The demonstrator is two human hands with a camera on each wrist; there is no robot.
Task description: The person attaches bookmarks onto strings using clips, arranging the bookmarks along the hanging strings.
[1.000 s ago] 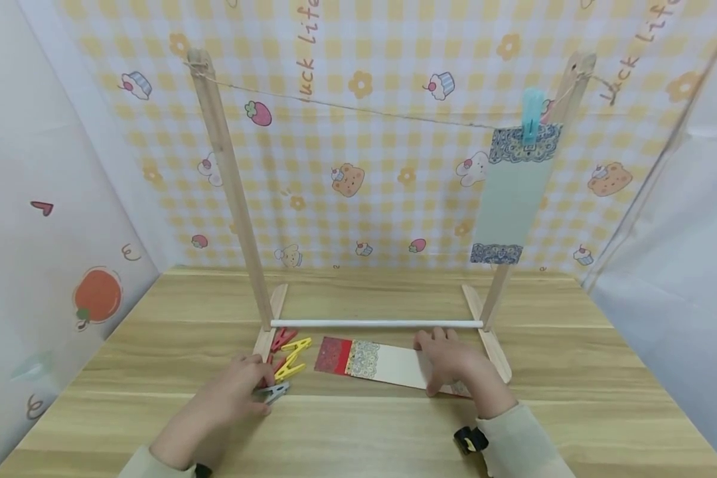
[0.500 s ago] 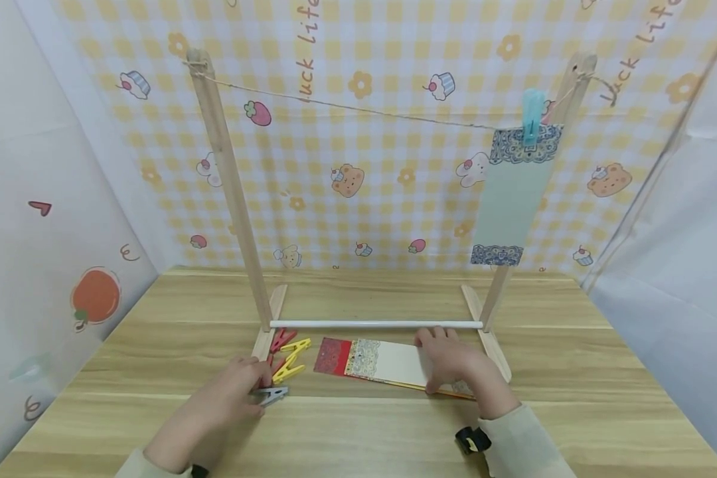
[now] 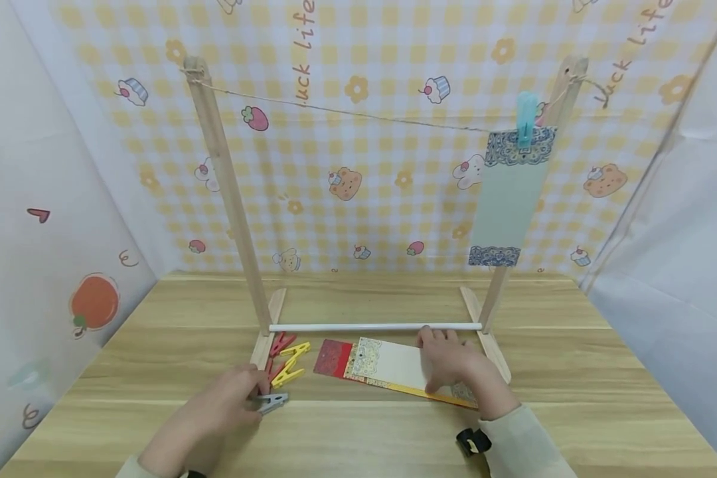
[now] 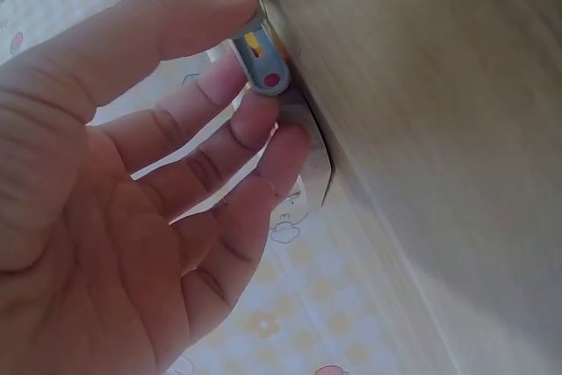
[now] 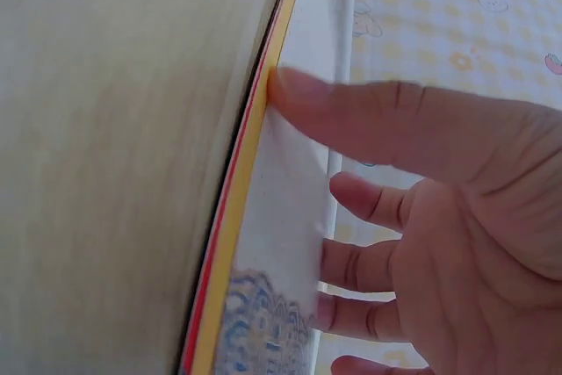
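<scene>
1. The left hand (image 3: 215, 415) pinches a grey clothes peg (image 3: 271, 401) between thumb and fingertips; the left wrist view shows the thumb (image 4: 167, 28) on top of the peg (image 4: 255, 50) and the fingers curled under it, right at the wooden table (image 3: 364, 438).
2. Over the last second this peg has been drawn a little toward the person and away from the loose pegs: it now lies apart from the yellow clothes pegs (image 3: 291, 364) and red clothes pegs (image 3: 279, 344), which stay by the rack's left foot. I judge that one peg has been singled out and is secured in the grip.
3. The right hand (image 3: 454, 368) rests with spread fingers on a stack of patterned paper strips (image 3: 382, 368). The right wrist view shows the thumb (image 5: 369, 116) pressing against the stack's yellow edge (image 5: 237, 217) while the fingers lie on top.
4. The top strip has slid askew since a second ago, so a yellow strip now shows beneath it along the near edge. That suggests the top strip is being separated, not yet lifted.
5. Behind stands the wooden drying rack (image 3: 227, 192) with a white rod (image 3: 373, 326) across its feet and a twine line (image 3: 358, 114) on top.
6. One pale green strip (image 3: 508, 196) already hangs at the right end, held by a turquoise clothes peg (image 3: 526, 119).
</scene>
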